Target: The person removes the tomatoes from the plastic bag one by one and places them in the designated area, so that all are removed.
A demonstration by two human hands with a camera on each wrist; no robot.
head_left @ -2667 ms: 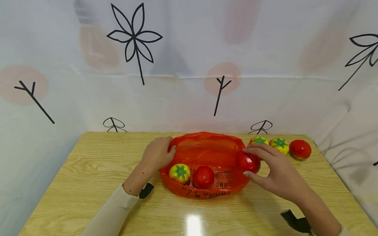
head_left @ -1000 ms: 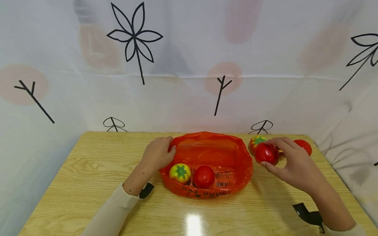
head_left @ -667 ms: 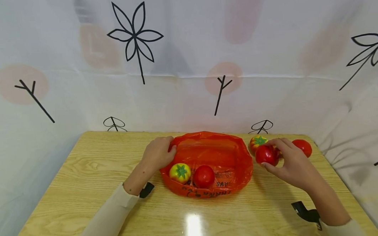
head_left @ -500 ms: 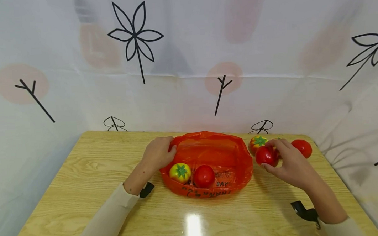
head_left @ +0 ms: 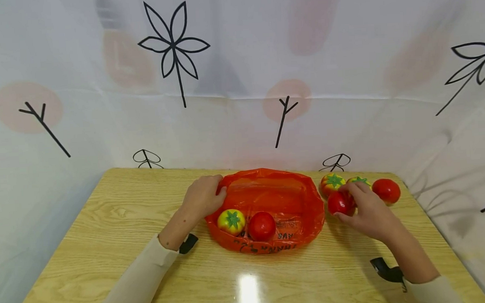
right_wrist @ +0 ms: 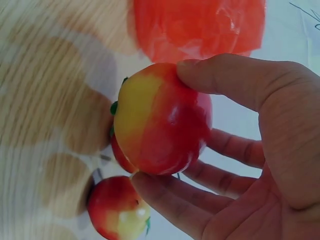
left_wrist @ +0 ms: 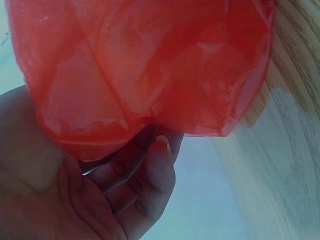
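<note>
A red plastic bag (head_left: 269,186) lies spread open in the middle of the table, with dark printing on its near side. My left hand (head_left: 201,197) grips its left edge, and the left wrist view shows fingers curled at the gathered bag (left_wrist: 150,65). Inside sit a yellow tomato with a green star-shaped top (head_left: 231,222) and a red tomato (head_left: 262,226). To the right of the bag, my right hand (head_left: 371,213) holds another tomato (head_left: 339,203) between thumb and fingers. In the right wrist view this tomato (right_wrist: 162,120) is red and yellow, its green top facing away from the palm.
Behind the right hand, a yellow-red tomato (head_left: 332,183), a partly covered yellow one (head_left: 360,181) and a red one (head_left: 386,191) stand along the back right of the wooden table (head_left: 118,208). A patterned white cloth (head_left: 233,124) hangs behind the table.
My right hand has carried its tomato from the bag's right rim to the right, then slightly lower towards the table's near side. The left hand stays at the bag's edge.
</note>
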